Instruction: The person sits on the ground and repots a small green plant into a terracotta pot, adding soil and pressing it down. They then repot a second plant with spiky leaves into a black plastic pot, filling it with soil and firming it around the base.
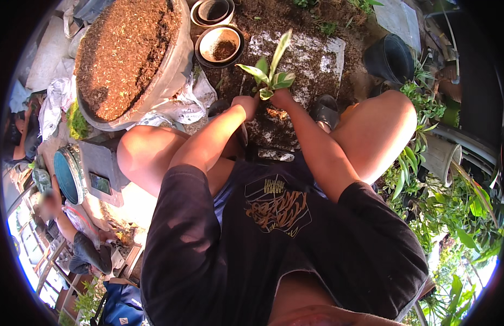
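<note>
A young variegated leafy plant stands up between my hands, with pale green and white leaves and one long upright leaf. My right hand is curled around the base of its stems, just under the leaves. On the other side, my left hand is bent in close to the same base, and its fingertips are hidden. Dark material, too shaded to make out, lies between the two hands. Beneath them is a soil-strewn white sheet on the ground.
A large tub heaped with brown potting mix stands at the upper left. Beside it are nested pots and a pot with some soil. A black bucket lies at the right, near foliage. Another person is at the left.
</note>
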`<act>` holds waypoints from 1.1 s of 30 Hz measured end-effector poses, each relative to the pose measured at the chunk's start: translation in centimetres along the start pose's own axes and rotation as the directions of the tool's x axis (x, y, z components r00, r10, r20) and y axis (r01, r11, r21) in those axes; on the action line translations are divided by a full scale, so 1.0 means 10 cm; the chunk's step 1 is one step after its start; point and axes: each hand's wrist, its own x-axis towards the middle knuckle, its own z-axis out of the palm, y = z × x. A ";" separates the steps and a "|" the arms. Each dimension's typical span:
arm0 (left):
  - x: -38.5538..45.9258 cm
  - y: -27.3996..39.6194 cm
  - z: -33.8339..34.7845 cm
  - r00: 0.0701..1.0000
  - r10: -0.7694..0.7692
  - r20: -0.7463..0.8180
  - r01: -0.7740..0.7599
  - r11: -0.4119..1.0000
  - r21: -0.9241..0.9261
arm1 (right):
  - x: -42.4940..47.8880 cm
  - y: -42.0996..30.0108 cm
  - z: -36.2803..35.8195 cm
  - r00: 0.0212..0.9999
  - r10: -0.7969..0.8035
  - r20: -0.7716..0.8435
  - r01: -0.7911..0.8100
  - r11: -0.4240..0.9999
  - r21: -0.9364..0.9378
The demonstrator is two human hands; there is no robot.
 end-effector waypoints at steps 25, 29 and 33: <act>0.45 -0.05 0.33 0.970 0.019 0.244 -0.064 0.982 0.179 | -0.01 0.04 0.03 0.941 0.114 0.318 -0.031 0.967 -0.254; 0.21 0.05 0.02 0.984 0.112 0.137 -0.136 0.974 0.180 | 0.17 0.65 0.45 0.969 0.078 0.233 -0.152 0.936 0.316; -0.04 0.00 -0.06 0.992 0.128 0.014 -0.129 0.984 0.120 | 0.08 0.23 0.21 0.989 -0.051 0.138 0.016 0.969 0.245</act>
